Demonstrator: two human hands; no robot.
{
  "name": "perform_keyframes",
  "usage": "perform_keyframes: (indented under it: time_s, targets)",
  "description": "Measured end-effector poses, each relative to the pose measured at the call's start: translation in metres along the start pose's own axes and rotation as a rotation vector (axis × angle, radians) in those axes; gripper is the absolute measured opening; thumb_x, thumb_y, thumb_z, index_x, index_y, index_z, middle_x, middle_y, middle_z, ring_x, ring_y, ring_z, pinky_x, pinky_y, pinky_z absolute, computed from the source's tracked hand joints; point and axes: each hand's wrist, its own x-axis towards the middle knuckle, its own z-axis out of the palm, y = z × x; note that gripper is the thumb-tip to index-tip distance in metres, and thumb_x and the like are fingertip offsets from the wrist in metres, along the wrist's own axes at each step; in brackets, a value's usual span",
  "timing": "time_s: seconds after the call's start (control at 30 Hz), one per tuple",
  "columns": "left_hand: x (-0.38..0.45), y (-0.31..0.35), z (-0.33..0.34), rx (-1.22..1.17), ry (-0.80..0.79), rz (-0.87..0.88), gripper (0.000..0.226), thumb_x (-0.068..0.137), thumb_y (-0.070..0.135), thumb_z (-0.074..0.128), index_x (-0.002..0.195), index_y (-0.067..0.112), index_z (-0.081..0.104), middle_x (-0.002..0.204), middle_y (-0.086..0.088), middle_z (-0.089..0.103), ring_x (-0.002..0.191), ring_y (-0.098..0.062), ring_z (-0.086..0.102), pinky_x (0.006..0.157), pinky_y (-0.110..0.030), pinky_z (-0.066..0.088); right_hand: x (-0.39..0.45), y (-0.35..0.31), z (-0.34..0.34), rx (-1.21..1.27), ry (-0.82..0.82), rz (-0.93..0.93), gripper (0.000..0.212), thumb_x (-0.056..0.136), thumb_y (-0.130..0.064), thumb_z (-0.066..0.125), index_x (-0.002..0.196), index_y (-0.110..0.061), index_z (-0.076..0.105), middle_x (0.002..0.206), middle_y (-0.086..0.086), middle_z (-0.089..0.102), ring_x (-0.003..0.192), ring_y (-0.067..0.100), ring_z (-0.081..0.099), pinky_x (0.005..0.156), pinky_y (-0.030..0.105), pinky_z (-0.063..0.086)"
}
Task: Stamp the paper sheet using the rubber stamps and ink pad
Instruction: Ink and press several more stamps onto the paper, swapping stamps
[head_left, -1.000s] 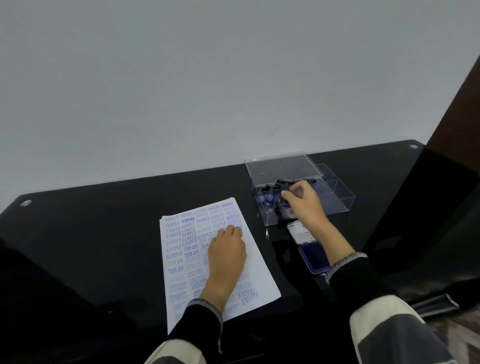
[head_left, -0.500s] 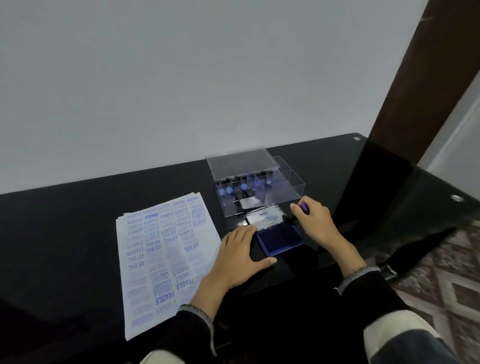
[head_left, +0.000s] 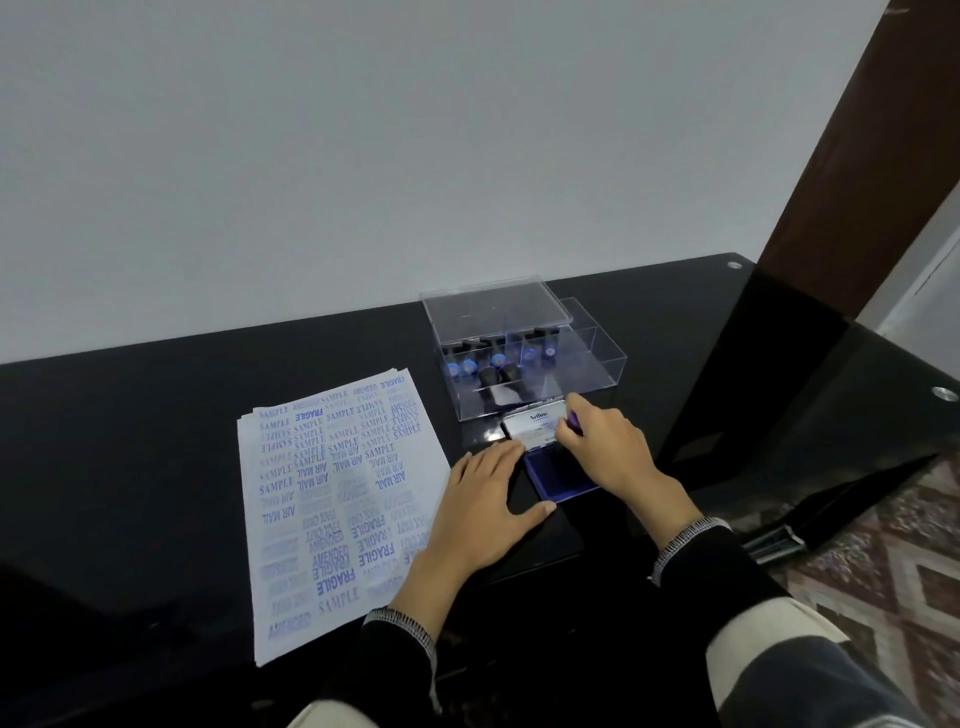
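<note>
Right hand (head_left: 608, 452) pinches a purple stamp (head_left: 574, 420) over the open ink pad (head_left: 558, 475), at 3 o'clock of the paper (head_left: 337, 499). Left hand (head_left: 483, 512) lies flat, bracing the pad. Press the stamp squarely and evenly into the ink, avoiding a tilt

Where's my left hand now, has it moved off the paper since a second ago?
Yes. The left hand left the paper sheet and moved right, now flat beside the ink pad.

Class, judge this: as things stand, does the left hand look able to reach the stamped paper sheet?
Probably yes. The left hand lies flat beside the paper sheet, its wrist already over the sheet's right edge, and nothing stands between them.
</note>
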Motion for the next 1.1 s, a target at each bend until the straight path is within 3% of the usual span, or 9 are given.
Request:
perform_keyframes:
  time_s: [0.1,0.2,0.27,0.33,0.5,0.6,0.7,0.9,1.1]
  targets:
    - [0.001,0.001,-0.002,-0.117,-0.015,-0.032,0.073,0.088,0.062,0.053,0.148,0.026,0.032,0.152,0.013,0.031,0.14,-0.004,0.024,0.118,-0.024,0.008,-0.002,0.0,0.004,-0.027,0.011,-0.008,0.022,0.094,-0.032,0.048,0.082,-0.018,0.035,0.071,0.002,0.056,0.067,0.028,0.054,0.058,0.036,0.042]
    - [0.002,0.002,-0.012,-0.433,0.057,-0.109,0.05,0.092,0.042,0.059,0.138,0.024,0.048,0.139,0.013,0.046,0.13,-0.002,0.038,0.114,-0.024,0.028,-0.005,0.0,0.007,-0.057,0.028,-0.022,0.018,0.095,-0.028,0.05,0.088,-0.017,0.038,0.076,0.003,0.06,0.068,0.027,0.056,0.059,0.037,0.046]
    - [0.0,-0.001,-0.027,-0.487,0.165,-0.124,0.032,0.095,0.027,0.059,0.127,0.023,0.057,0.126,0.015,0.054,0.119,0.001,0.048,0.104,-0.015,0.035,-0.005,-0.004,0.01,-0.099,0.036,-0.03,0.016,0.095,-0.023,0.048,0.087,-0.016,0.036,0.074,0.005,0.058,0.066,0.029,0.055,0.058,0.038,0.045]
    - [-0.002,-0.011,-0.043,-0.461,0.257,-0.165,0.026,0.097,0.018,0.056,0.123,0.02,0.062,0.121,0.013,0.058,0.11,0.005,0.051,0.095,-0.002,0.031,-0.004,-0.007,0.01,-0.115,0.042,-0.022,0.016,0.094,-0.019,0.047,0.085,-0.015,0.035,0.073,0.007,0.057,0.065,0.03,0.054,0.058,0.038,0.045]
    - [-0.018,-0.069,-0.072,-0.274,0.366,-0.37,0.028,0.099,0.015,0.052,0.125,0.017,0.06,0.134,0.0,0.056,0.125,-0.012,0.047,0.104,-0.025,0.031,-0.003,-0.006,0.01,0.015,0.07,0.063,0.02,0.091,-0.017,0.052,0.079,-0.014,0.035,0.068,0.006,0.053,0.062,0.029,0.049,0.052,0.033,0.035]
    - [-0.034,-0.105,-0.085,-0.154,0.393,-0.506,0.029,0.097,0.013,0.054,0.125,0.018,0.06,0.136,-0.001,0.055,0.135,-0.022,0.041,0.115,-0.04,0.029,-0.004,-0.008,0.011,-0.043,0.077,0.05,0.02,0.091,-0.018,0.052,0.081,-0.014,0.035,0.07,0.007,0.054,0.063,0.029,0.049,0.054,0.032,0.035]
    - [-0.046,-0.125,-0.094,0.026,0.389,-0.577,0.031,0.095,0.016,0.057,0.125,0.015,0.061,0.139,-0.005,0.053,0.142,-0.025,0.031,0.119,-0.052,0.017,-0.004,-0.012,0.014,-0.146,0.087,0.026,0.017,0.092,-0.018,0.051,0.087,-0.015,0.035,0.073,0.005,0.053,0.065,0.03,0.048,0.058,0.033,0.035]
    - [-0.056,-0.134,-0.096,0.11,0.329,-0.668,0.044,0.096,0.034,0.053,0.137,0.017,0.052,0.155,-0.005,0.031,0.149,-0.023,0.005,0.118,-0.055,-0.001,0.0,-0.013,0.011,-0.068,0.068,0.066,0.019,0.09,-0.015,0.052,0.081,-0.014,0.035,0.072,0.006,0.05,0.067,0.03,0.044,0.058,0.033,0.033]
    - [-0.061,-0.139,-0.089,0.11,0.273,-0.692,0.056,0.096,0.047,0.046,0.144,0.019,0.042,0.159,-0.003,0.022,0.15,-0.022,0.0,0.117,-0.054,-0.005,0.0,-0.018,0.01,-0.123,0.07,0.054,0.018,0.09,-0.016,0.053,0.085,-0.015,0.036,0.074,0.004,0.049,0.068,0.029,0.041,0.06,0.032,0.032]
